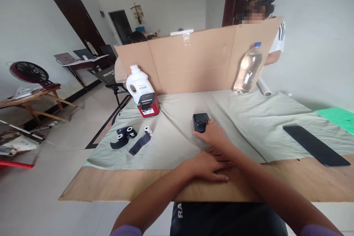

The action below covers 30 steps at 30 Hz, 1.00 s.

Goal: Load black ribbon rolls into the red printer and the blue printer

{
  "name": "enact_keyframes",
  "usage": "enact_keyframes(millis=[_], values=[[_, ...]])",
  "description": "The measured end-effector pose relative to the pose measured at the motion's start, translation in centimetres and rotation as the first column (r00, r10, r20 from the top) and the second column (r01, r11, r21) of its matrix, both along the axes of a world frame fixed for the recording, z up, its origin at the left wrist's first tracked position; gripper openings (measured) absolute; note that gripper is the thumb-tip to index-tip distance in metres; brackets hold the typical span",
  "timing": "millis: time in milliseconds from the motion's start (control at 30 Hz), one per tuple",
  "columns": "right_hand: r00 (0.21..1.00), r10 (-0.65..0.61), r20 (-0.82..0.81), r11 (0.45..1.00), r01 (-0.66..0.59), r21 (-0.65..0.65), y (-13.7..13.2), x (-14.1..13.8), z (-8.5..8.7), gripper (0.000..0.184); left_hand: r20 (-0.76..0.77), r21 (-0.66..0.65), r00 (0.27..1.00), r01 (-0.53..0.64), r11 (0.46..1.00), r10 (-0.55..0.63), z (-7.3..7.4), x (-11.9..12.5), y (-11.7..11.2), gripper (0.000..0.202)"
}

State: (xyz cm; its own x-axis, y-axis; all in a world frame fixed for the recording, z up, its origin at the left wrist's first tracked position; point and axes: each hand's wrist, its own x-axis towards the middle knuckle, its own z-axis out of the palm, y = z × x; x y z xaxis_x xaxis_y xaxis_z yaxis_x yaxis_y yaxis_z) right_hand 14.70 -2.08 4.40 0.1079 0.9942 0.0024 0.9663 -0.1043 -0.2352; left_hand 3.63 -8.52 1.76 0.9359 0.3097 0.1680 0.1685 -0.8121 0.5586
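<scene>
Right hand (212, 132) closed on the near right corner of a small black box-shaped device (201, 118), thumb along its near side, fingers at its right side; fingertips partly hidden. Device sits on the pale grey-green cloth (177, 147), just ahead of the palm and slightly left of it, beyond the left hand. Left hand (208, 165) lies palm down, fingers loosely spread, holding nothing, fingertips by the right forearm, over the bare wooden table edge (124, 184). Left of the device, well apart: black rolls with white cores (124, 136), strips partly unwound. Behind those, a red-and-black box-shaped machine (149, 105) in front of a white plastic jug with handle (139, 84). Right, well apart: flat black phone-like slab (315, 145). Far right back: clear plastic bottle with blue cap (249, 68), before the upright brown cardboard panel (193, 64).
</scene>
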Motion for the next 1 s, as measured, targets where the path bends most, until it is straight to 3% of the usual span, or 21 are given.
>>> enact_keyframes(millis=[67,100,133,167,233,267,333,467,600,800,1000], values=[[0.998,0.062,-0.019,0.998,-0.063,-0.015,-0.2,1.1,-0.3,0.102,0.096,-0.254,0.984,-0.121,0.959,0.15,0.6,-0.8,1.5,0.032],[0.995,0.098,-0.027,0.995,-0.098,-0.008,-0.3,1.7,-0.6,0.102,0.146,-0.385,0.94,-0.233,0.893,0.308,0.9,-1.4,2.7,0.031],[0.991,0.132,-0.029,0.991,-0.132,0.007,-0.4,2.2,-1.0,0.102,0.186,-0.503,0.84,-0.365,0.784,0.51,1.2,-2.0,4.1,0.031],[0.987,0.162,-0.026,0.987,-0.161,0.025,-0.5,2.6,-1.4,0.103,0.211,-0.596,0.677,-0.482,0.642,0.705,1.5,-2.7,5.6,0.028],[0.981,0.192,-0.01,0.98,-0.192,0.053,-0.6,3.2,-2.3,0.105,0.086,-0.712,0.413,-0.611,0.345,0.907,1.9,-3.8,8.9,0.018],[0.981,0.194,-0.001,0.979,-0.194,0.057,-0.6,3.3,-2.7,0.107,-0.027,-0.741,0.347,-0.636,0.214,0.938,2.0,-4.3,10.4,0.017],[0.983,0.183,0.008,0.981,-0.183,0.056,-0.5,3.3,-3.3,0.11,-0.158,-0.755,0.345,-0.646,0.112,0.925,1.8,-4.8,12.7,0.022],[0.98,0.197,0.012,0.976,-0.197,0.09,-0.1,3.3,-3.9,0.11,-0.262,-0.777,0.443,-0.624,0.085,0.857,0.9,-5.0,14.6,0.023],[0.976,0.218,0.008,0.969,-0.217,0.113,0.0,3.5,-4.1,0.107,-0.265,-0.788,0.491,-0.606,0.107,0.829,0.2,-5.2,14.5,0.019],[0.98,0.198,0.001,0.976,-0.198,0.096,0.1,3.5,-4.2,0.104,-0.262,-0.779,0.493,-0.615,0.12,0.83,0.1,-5.0,14.3,0.01],[0.985,0.174,-0.001,0.981,-0.173,0.087,0.1,3.4,-4.0,0.105,-0.284,-0.759,0.476,-0.642,0.108,0.832,0.4,-4.7,14.3,0.016]])
